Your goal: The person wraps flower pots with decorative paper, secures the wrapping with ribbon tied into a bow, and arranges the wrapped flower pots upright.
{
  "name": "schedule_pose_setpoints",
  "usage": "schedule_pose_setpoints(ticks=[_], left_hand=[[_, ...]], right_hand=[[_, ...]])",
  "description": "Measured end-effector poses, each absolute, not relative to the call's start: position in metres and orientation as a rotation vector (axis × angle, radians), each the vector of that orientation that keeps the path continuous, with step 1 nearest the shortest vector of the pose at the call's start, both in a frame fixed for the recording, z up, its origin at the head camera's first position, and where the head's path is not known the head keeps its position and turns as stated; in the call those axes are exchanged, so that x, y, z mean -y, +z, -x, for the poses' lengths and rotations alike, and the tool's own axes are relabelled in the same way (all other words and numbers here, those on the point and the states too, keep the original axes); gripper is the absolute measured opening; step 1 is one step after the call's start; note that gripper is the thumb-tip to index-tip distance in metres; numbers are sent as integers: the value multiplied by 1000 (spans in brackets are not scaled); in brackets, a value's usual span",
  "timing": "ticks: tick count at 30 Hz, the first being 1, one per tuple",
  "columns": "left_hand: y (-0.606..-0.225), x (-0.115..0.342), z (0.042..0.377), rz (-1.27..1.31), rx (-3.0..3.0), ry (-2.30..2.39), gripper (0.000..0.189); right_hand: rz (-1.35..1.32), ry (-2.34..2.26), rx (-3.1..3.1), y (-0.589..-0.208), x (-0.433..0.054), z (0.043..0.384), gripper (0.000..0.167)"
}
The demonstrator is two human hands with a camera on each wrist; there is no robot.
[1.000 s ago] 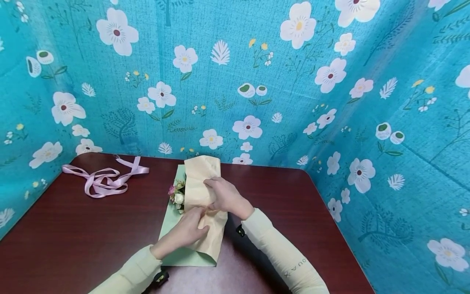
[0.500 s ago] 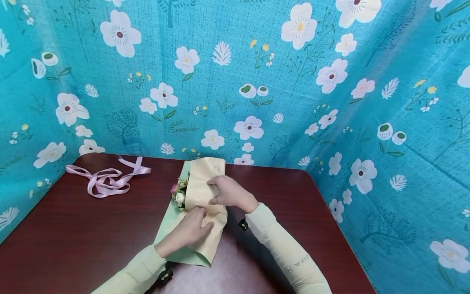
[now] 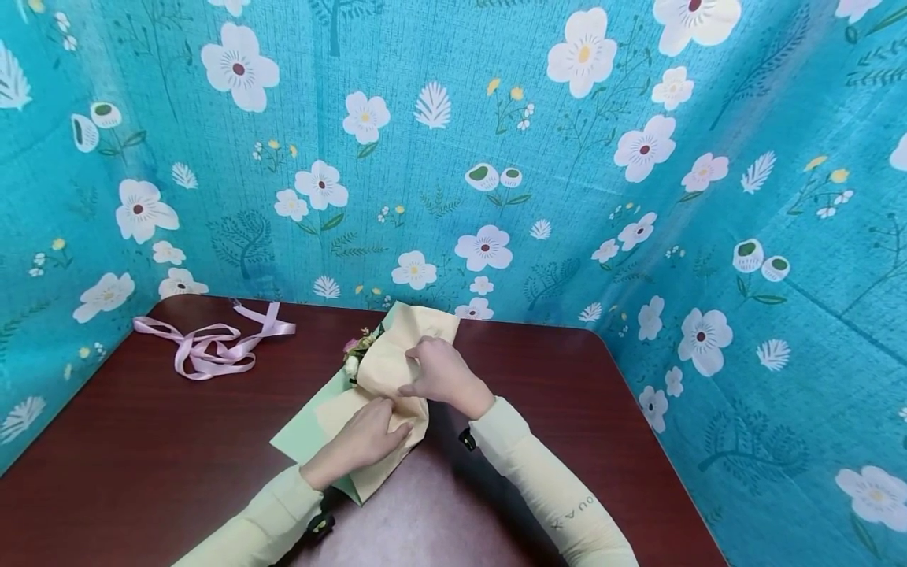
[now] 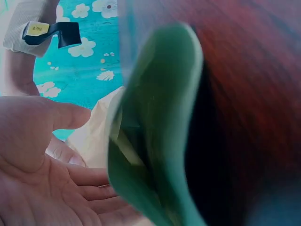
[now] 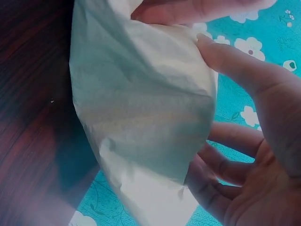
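Note:
A flower bouquet lies slanted on the table, wrapped in beige paper (image 3: 383,364) over a pale green sheet (image 3: 303,425). Pink and white flowers (image 3: 352,364) peek out at its left side. My left hand (image 3: 361,437) grips the lower part of the wrap near its gathered middle, thumb spread to the right. My right hand (image 3: 445,368) holds the right side just above, with thumb and curled fingers at the paper (image 5: 146,103) in the right wrist view. In the left wrist view the green paper (image 4: 169,94) opens like a tube beside my palm; the stems are mostly hidden.
A loose pink ribbon (image 3: 205,346) lies tangled at the back left of the dark red table (image 3: 170,449). Blue flowered cloth (image 3: 453,157) hangs behind the table and along its right side.
The bouquet has turned clockwise: its top has swung right and its lower end left. Both hands stay near its middle, and the green sheet's lower left corner now juts out further.

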State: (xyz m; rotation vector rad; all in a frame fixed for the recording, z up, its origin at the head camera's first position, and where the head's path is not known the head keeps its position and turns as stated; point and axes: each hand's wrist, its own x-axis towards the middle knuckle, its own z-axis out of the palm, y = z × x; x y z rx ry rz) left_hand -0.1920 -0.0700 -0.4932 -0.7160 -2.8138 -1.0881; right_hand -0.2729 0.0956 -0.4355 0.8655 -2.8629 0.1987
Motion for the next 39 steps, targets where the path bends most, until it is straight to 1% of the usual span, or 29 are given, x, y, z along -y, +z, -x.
schedule_pose_setpoints(ticks=[3,7,12,18,24,28,32,35,36,39], left_hand=[[-493,70,194,721,2817,-1101,31],[-495,70,198,735,2812,-1114,33],[-500,68,203,740,2835,-1108,25],[-496,68,208,735,2880,-1056,32],[-493,66,216,705,2943,-1063,32],[-496,65,223,703,2937,-1069,25],[-497,67,230,734,2931,-1055,20],[-498,69,235,772,2926,-1041,22],[-499,70,237,785,2921,-1044,22],[-502,73,242,831,2913,-1035,22]], right_hand=[[-833,145,2836,-438,-95,272,50],[-808,90,2785,-440,-96,270,50],[-824,61,2718,-442,-99,269,52],[-854,29,2664,-443,-104,271,56],[-906,100,2665,-441,-114,273,61],[-949,164,2683,-441,-124,274,63],[-975,209,2723,-443,-134,275,59],[-993,262,2755,-444,-142,273,49],[-993,283,2768,-445,-144,272,48],[-964,361,2823,-448,-152,270,61]])
